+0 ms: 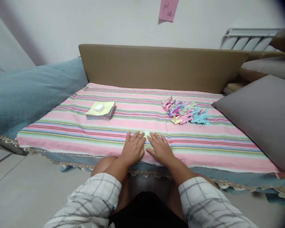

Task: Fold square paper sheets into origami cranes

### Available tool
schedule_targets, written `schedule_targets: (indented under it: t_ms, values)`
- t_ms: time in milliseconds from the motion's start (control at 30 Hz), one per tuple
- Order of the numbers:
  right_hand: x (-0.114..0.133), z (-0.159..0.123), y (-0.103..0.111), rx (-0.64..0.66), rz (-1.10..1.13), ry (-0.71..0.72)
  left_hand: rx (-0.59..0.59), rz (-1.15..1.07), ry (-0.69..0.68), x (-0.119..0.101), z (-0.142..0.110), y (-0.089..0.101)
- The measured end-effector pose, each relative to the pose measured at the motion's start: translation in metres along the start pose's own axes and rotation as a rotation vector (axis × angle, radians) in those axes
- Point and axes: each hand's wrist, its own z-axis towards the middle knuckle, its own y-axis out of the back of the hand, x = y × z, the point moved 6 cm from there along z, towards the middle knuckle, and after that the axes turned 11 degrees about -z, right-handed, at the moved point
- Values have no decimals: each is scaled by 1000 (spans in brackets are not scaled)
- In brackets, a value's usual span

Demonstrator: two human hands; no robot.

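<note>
A small pale green piece of folded paper (146, 133) lies on the striped cloth (133, 107), partly hidden under my fingers. My left hand (133, 147) rests flat on its left side, fingers stretched out. From the right, my right hand (160, 148) lies flat with its fingertips on the paper's other side. Neither hand is closed around anything. Folded paper cranes (185, 112) in pink, purple, green, yellow and blue sit in a cluster beyond my right hand. A stack of coloured paper sheets (101, 113) stands to the far left, with a small white block (99, 108) on top.
Behind the cloth rises a brown sofa backrest (161, 68). A grey cushion (258, 117) leans at the right, and a blue-covered armrest (38, 95) borders the left. A pink note (168, 10) hangs on the wall near a white radiator (249, 38).
</note>
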Motion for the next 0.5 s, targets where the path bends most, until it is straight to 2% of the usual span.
schedule_targets:
  t_ms: [133,267,500]
  values:
    - [0,-1,0,-17,-20,34,72,-35,44,3,2,-8]
    - [-3,-2,4,3,-2,55,71,-38,67,6,3,-8]
    - [-22,-6,14,-6,31,-57,68,-41,63,4,3,-8]
